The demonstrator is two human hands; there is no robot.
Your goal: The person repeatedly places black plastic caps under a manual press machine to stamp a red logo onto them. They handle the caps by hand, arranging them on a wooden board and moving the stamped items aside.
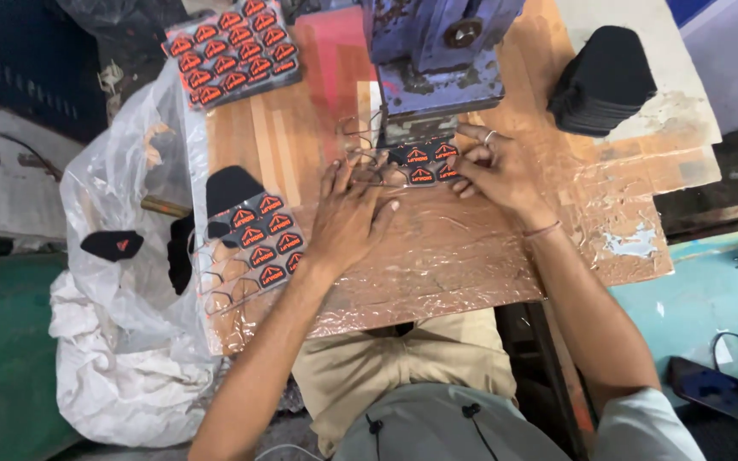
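Note:
A clear sheet of black patches with orange logos (424,162) lies under the blue press machine (434,53) on the wooden bench (471,256). My left hand (350,213) lies flat on the left part of that sheet, fingers spread. On the sheet's right edge rests my right hand (497,166), its fingertips pinching the sheet beside the patches. Both hands sit just in front of the press head.
A partly emptied patch sheet (254,243) lies at the bench's left. A full patch sheet (232,47) sits at the far left. A stack of black fabric pieces (604,81) stands at the right. A clear plastic bag (130,222) with a black piece hangs left of the bench.

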